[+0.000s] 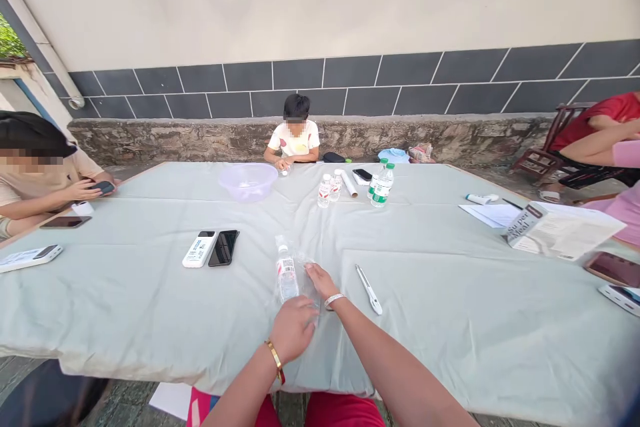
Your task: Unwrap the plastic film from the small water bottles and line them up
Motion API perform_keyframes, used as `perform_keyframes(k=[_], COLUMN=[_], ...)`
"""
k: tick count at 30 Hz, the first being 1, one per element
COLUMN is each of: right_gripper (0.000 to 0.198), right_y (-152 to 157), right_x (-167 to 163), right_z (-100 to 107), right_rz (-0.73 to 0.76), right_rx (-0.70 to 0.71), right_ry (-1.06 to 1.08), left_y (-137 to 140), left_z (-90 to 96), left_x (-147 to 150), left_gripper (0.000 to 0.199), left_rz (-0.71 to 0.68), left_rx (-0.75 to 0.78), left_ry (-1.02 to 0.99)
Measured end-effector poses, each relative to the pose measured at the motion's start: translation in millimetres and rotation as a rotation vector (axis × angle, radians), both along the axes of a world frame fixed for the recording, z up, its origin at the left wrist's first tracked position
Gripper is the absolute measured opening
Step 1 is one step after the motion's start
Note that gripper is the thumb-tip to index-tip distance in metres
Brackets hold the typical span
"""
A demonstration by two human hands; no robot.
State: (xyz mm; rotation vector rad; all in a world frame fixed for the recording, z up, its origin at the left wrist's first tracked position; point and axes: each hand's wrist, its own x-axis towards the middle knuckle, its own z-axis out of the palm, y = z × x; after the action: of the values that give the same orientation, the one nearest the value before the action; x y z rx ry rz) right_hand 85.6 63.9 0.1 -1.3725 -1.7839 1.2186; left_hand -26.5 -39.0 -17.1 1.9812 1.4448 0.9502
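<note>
A clear water bottle (287, 275) with a red and white label lies in front of me, its cap pointing away. Thin clear plastic film (306, 280) is around and beside it. At the bottle's near end, my left hand (296, 327) has its fingers curled on the film. My right hand (323, 280) is to the right of the bottle, fingers closed at the film's far edge. The fingertips of both hands are partly hidden. A white utility knife (369, 290) lies to the right of my right hand.
A white power bank (199, 249) and a black phone (224, 248) lie left. Farther back stand a purple basin (249, 183), small bottles (324, 191), green-capped bottles (383, 187) and a white roll (349, 183). A white box (563, 230) is right. Other people sit around the table.
</note>
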Motion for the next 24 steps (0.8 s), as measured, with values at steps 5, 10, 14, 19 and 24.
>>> perform_keyframes(k=[5,10,14,19,24], right_gripper=[0.037,0.057,0.087,0.093,0.054], right_y=[12,18,9,2,16], right_x=[0,-16,-41,-52,-2], right_z=[-9,-2,-4,-10,-16], right_rz=[0.012,0.048,0.022,-0.022,-0.163], right_rx=[-0.084,-0.132,-0.078,-0.013,-0.077], right_ry=[-0.076,-0.137,-0.266,-0.383,-0.252], left_y=[43,58,57,62,63], left_z=[3.9,-22.5,-33.6,-37.6,-51.9], left_x=[-30,-47,-72,-94,-104], left_gripper=[0.057,0.019,0.022,0.02,0.022], left_rz=[0.602,0.746,0.845,0.942,1.015], left_rx=[-0.087,-0.223,-0.224,-0.206,-0.224], left_ry=[-0.041,-0.075,-0.077,-0.114,-0.238])
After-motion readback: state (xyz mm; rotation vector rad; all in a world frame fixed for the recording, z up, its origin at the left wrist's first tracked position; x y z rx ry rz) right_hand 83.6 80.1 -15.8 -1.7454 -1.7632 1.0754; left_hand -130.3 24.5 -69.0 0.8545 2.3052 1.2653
